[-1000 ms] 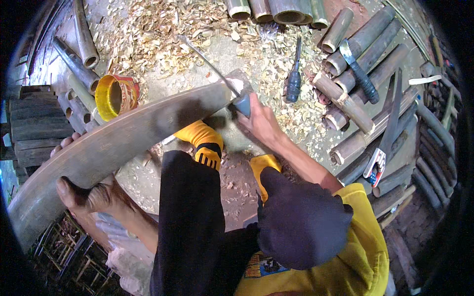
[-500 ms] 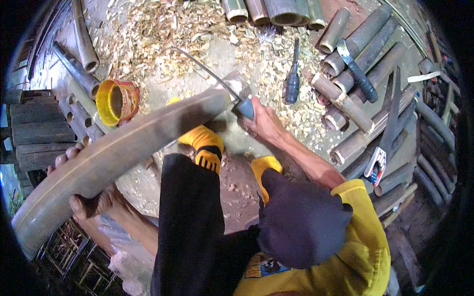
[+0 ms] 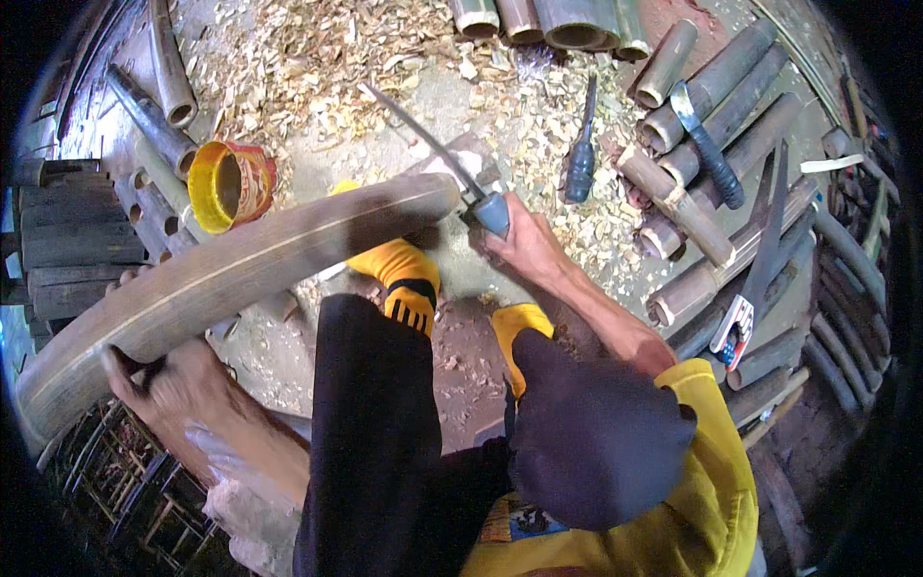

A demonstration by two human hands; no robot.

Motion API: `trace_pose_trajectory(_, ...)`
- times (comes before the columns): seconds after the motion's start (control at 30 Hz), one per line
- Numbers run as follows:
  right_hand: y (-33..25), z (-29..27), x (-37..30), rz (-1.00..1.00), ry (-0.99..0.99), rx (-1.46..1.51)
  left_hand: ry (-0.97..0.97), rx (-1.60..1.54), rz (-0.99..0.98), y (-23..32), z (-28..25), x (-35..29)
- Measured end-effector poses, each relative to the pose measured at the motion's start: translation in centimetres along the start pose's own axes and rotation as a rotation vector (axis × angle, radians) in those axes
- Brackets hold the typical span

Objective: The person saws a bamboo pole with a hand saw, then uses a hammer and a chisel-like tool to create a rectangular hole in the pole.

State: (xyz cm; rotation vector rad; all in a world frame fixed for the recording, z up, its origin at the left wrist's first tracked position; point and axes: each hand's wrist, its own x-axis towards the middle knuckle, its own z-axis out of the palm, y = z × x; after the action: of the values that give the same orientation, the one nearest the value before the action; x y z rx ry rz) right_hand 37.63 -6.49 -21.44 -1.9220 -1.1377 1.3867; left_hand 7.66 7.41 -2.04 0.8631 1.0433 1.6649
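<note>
A thick grey-brown bamboo pole (image 3: pixel 260 252) slants across in front of my legs, its near end low at the left and its far end by my feet. Wrapped round its left part, my left hand (image 3: pixel 168 385) has the thumb on the near side and fingertips showing over the far edge. My right hand (image 3: pixel 527 245) grips the blue-grey handle of a long-bladed knife (image 3: pixel 423 137). The blade points up and left, just beyond the pole's far end. That end appears to rest on or beside a chopping block (image 3: pixel 473 154), partly hidden.
Wood shavings (image 3: pixel 336 58) cover the floor ahead. A yellow-and-red bucket (image 3: pixel 219 188) stands at left. To the right lie a dark-handled tool (image 3: pixel 581 159), a cleaver-like knife (image 3: pixel 707 144), a handsaw (image 3: pixel 750 279) and several cut bamboo lengths (image 3: pixel 721 91).
The pole's left end has risen slightly, and my left hand has shifted left along it. The knife has turned in my right hand, showing more of the blade's flat.
</note>
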Motion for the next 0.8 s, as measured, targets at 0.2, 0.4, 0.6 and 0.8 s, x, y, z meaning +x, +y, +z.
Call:
trace_pose_trajectory(0.2, -5.8, -1.5, -2.3, -0.45, 0.335, 0.149, -0.024, 0.005, 0.167, -0.3, -2.7, 0.7)
trace_pose_trajectory(0.4, 1.6, 0.6, 1.4, -0.117, 0.108, -0.034, -0.567, -0.302, 0.129, -0.3, -3.2, 1.0)
trace_pose_trajectory(0.6, -5.0, -1.4, -0.8, -0.224, 0.184, 0.135, -0.595, -0.191, 0.15, 1.0, -5.1, 1.5)
trace_pose_trajectory(0.8, -1.3, -0.3, 0.1, -0.384, 0.262, 0.23, -0.727, -0.247, 0.11, 0.5, -4.5, 1.6)
